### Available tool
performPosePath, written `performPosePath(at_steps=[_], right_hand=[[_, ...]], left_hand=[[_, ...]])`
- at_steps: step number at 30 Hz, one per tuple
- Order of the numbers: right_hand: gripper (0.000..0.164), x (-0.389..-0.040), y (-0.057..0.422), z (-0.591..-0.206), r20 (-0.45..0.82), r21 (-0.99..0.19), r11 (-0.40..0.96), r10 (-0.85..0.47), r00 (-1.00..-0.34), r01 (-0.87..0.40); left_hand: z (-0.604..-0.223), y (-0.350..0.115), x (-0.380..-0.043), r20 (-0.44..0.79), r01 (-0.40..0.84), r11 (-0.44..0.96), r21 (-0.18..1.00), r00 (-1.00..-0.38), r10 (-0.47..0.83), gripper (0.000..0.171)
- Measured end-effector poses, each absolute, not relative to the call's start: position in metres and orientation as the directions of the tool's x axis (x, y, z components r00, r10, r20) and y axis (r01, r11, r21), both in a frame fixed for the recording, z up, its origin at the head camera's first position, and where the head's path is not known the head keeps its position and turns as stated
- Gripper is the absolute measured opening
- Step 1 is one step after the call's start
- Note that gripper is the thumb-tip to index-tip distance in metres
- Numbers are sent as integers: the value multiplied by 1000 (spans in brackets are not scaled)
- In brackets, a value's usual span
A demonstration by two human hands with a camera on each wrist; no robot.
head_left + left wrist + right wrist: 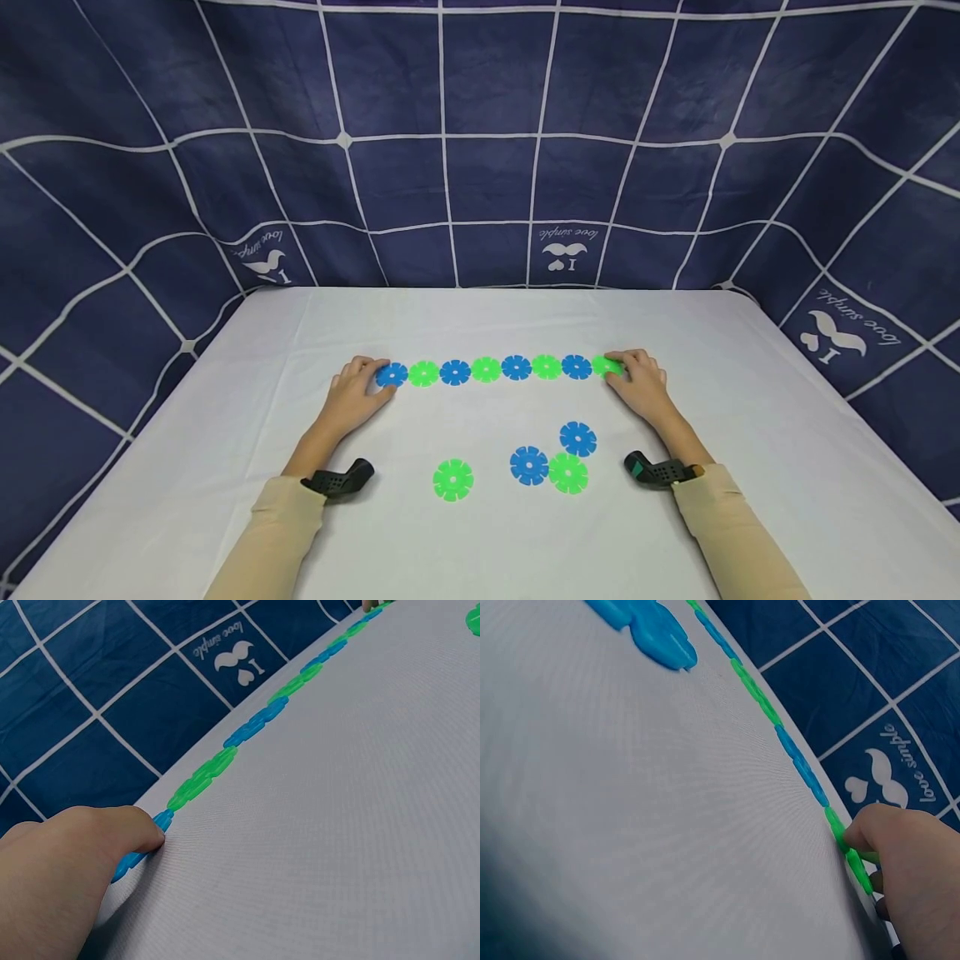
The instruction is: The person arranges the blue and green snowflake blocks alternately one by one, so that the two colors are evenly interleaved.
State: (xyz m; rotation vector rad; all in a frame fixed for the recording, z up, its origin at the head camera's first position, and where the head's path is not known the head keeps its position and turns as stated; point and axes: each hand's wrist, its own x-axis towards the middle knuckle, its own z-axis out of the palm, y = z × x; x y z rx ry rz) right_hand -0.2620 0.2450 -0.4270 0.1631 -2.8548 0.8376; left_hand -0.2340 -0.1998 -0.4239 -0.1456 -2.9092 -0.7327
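A straight row of several notched plastic discs, alternating blue and green, lies across the white table. At the row's left end, my left hand [354, 393] holds the blue disc [392, 374] between thumb and index finger. My right hand [640, 382] pinches the green disc [606, 365] at the right end, partly covering it. In the left wrist view the thumb [142, 829] lies against the blue disc's edge. The right wrist view shows the right thumb [862, 829] on the green disc. Neighbouring discs, such as the green disc [423, 373], meet edge to edge.
Nearer the front, a blue disc [529, 465], a green disc [568, 473] and another blue disc [578, 438] lie close together. One green disc [453, 480] lies apart, to their left. A dark blue checked cloth [487, 175] surrounds the table's back and sides.
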Motion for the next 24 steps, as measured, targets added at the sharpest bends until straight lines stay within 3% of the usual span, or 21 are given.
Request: performPosePath(at_steps=[15,24], right_hand=[[44,-261,244,-424,185,-533,833,-57,-981,-149],[37,-257,231,-405,303,-594,761,-89,-949,-261]], left_hand=[[-424,-201,-235,171,146,873,466,-983,73,55],[-424,-200,-235,163,137,872,470,-984,67,55]])
